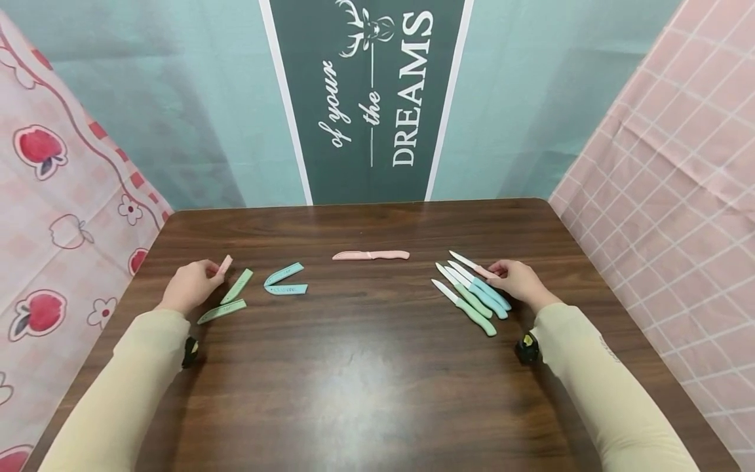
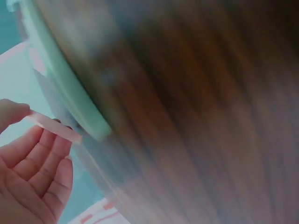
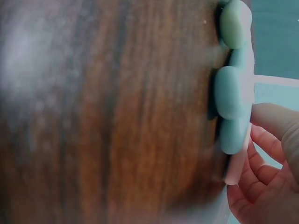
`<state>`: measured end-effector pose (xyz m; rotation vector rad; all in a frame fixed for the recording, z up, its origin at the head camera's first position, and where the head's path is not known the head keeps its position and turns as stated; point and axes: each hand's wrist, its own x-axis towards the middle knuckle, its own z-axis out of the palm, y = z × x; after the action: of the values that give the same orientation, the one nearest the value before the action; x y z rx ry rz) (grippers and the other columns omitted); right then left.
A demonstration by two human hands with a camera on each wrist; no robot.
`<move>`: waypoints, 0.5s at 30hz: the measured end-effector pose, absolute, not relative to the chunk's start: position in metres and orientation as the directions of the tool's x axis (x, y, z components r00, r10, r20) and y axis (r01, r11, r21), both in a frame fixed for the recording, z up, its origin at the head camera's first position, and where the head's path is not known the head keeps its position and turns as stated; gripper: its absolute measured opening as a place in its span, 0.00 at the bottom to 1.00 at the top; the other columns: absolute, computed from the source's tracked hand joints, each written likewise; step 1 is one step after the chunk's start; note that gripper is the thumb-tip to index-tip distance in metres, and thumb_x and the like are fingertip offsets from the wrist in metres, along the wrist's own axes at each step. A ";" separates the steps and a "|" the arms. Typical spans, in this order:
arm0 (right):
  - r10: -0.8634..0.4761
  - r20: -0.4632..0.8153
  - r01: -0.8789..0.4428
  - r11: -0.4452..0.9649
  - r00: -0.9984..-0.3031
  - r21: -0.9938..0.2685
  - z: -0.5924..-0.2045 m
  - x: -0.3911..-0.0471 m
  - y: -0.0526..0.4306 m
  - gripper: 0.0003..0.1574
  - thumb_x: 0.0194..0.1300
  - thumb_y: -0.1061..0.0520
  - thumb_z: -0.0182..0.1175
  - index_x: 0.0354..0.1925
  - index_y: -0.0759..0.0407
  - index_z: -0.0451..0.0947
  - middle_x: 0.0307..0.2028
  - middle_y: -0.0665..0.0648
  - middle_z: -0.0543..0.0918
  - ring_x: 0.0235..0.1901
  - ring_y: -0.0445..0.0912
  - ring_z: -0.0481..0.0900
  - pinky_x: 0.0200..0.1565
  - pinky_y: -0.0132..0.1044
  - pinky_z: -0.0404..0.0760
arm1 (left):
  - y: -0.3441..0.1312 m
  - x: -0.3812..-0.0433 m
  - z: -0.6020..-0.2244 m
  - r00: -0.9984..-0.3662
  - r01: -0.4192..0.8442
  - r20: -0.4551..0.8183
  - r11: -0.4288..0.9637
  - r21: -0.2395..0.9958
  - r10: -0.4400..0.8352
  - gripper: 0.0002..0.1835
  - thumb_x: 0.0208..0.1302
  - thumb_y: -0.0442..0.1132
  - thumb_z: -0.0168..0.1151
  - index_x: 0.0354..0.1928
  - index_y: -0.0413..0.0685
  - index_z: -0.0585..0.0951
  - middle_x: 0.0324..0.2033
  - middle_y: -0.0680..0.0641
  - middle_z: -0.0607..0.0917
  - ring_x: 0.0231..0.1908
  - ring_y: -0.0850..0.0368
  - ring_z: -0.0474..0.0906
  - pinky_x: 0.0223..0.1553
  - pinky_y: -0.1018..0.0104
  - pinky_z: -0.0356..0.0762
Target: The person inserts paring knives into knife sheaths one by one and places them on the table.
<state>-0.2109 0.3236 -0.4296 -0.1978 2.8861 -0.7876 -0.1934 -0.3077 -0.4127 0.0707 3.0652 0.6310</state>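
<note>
My left hand (image 1: 191, 286) pinches a pink knife sheath (image 1: 225, 265) at the table's left side; the left wrist view shows this sheath (image 2: 56, 127) between thumb and fingers. Just right of it lie two green sheaths (image 1: 238, 286), and beyond them two blue sheaths (image 1: 287, 289) meeting at one end. At the right, my right hand (image 1: 520, 282) pinches the handle of a pink knife (image 1: 470, 264), its blade pointing to the far left. Beside that knife are two blue knives (image 1: 494, 296) and two green knives (image 1: 472, 316), their blades bare.
A pink knife in its sheath (image 1: 386, 254) lies across the far middle of the brown wooden table (image 1: 366, 367). Patterned cloths hang on both sides, and a teal cloth (image 1: 236, 98) with lettering hangs behind the table's far edge.
</note>
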 end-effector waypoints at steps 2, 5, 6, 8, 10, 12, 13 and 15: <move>-0.152 -0.095 -0.082 0.850 -0.984 -0.520 -0.430 -0.211 0.324 0.19 0.62 0.56 0.60 0.45 0.70 0.76 0.36 0.63 0.79 0.36 0.54 0.74 0.41 0.50 0.73 | -0.299 -0.194 -0.410 -0.999 0.044 0.030 0.893 0.448 0.034 0.16 0.64 0.41 0.54 0.41 0.31 0.77 0.33 0.34 0.81 0.32 0.42 0.76 0.34 0.47 0.72; -0.141 -0.075 -0.081 0.846 -0.987 -0.527 -0.431 -0.211 0.324 0.17 0.61 0.56 0.60 0.43 0.69 0.76 0.33 0.61 0.79 0.33 0.52 0.74 0.38 0.47 0.73 | -0.284 -0.197 -0.407 -0.994 0.035 0.104 0.847 0.530 -0.024 0.16 0.65 0.39 0.49 0.41 0.31 0.78 0.33 0.35 0.81 0.31 0.43 0.75 0.33 0.51 0.71; -0.138 -0.073 -0.079 0.845 -0.988 -0.529 -0.431 -0.211 0.324 0.17 0.61 0.56 0.60 0.43 0.69 0.76 0.33 0.61 0.79 0.33 0.52 0.74 0.38 0.46 0.73 | -0.278 -0.197 -0.407 -0.991 0.032 0.127 0.826 0.563 -0.049 0.17 0.65 0.39 0.47 0.41 0.31 0.79 0.31 0.36 0.81 0.30 0.44 0.74 0.32 0.53 0.71; -0.134 -0.072 -0.076 0.846 -0.988 -0.528 -0.432 -0.212 0.324 0.17 0.61 0.56 0.59 0.42 0.69 0.76 0.33 0.61 0.79 0.32 0.52 0.74 0.38 0.46 0.73 | -0.264 -0.199 -0.406 -0.986 0.015 0.139 0.767 0.642 -0.097 0.18 0.66 0.39 0.46 0.42 0.32 0.80 0.29 0.37 0.81 0.27 0.47 0.73 0.29 0.57 0.70; -0.139 -0.087 -0.073 0.847 -0.986 -0.527 -0.433 -0.212 0.325 0.18 0.61 0.56 0.58 0.44 0.70 0.76 0.34 0.62 0.79 0.33 0.53 0.74 0.39 0.48 0.73 | -0.249 -0.201 -0.405 -0.981 0.003 0.136 0.690 0.724 -0.139 0.17 0.67 0.40 0.48 0.41 0.32 0.80 0.24 0.39 0.81 0.24 0.51 0.73 0.26 0.62 0.69; -0.135 -0.090 -0.069 0.850 -0.987 -0.522 -0.433 -0.212 0.325 0.18 0.62 0.56 0.58 0.44 0.70 0.76 0.35 0.62 0.79 0.33 0.53 0.75 0.39 0.48 0.73 | -0.232 -0.202 -0.403 -0.982 -0.015 0.101 0.596 0.803 -0.161 0.17 0.67 0.43 0.51 0.41 0.33 0.80 0.20 0.44 0.79 0.21 0.57 0.73 0.23 0.68 0.68; -0.134 -0.088 -0.069 0.850 -0.987 -0.522 -0.433 -0.212 0.326 0.18 0.62 0.56 0.58 0.44 0.70 0.76 0.35 0.63 0.79 0.34 0.53 0.75 0.39 0.48 0.73 | -0.223 -0.202 -0.403 -0.981 -0.024 0.083 0.534 0.845 -0.176 0.16 0.66 0.43 0.54 0.40 0.34 0.80 0.18 0.46 0.78 0.20 0.60 0.73 0.22 0.70 0.69; -0.128 -0.077 -0.069 0.846 -0.989 -0.529 -0.433 -0.210 0.326 0.18 0.62 0.56 0.58 0.44 0.70 0.76 0.35 0.63 0.79 0.34 0.53 0.75 0.39 0.47 0.73 | -0.206 -0.203 -0.403 -0.977 -0.039 0.052 0.410 0.911 -0.209 0.14 0.63 0.44 0.59 0.37 0.37 0.79 0.16 0.52 0.77 0.19 0.64 0.73 0.23 0.73 0.71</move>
<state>-0.2103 0.3265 -0.4326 -0.1560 2.9126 -0.8285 -0.2035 -0.2059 -0.4029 -0.2449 2.7672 1.7805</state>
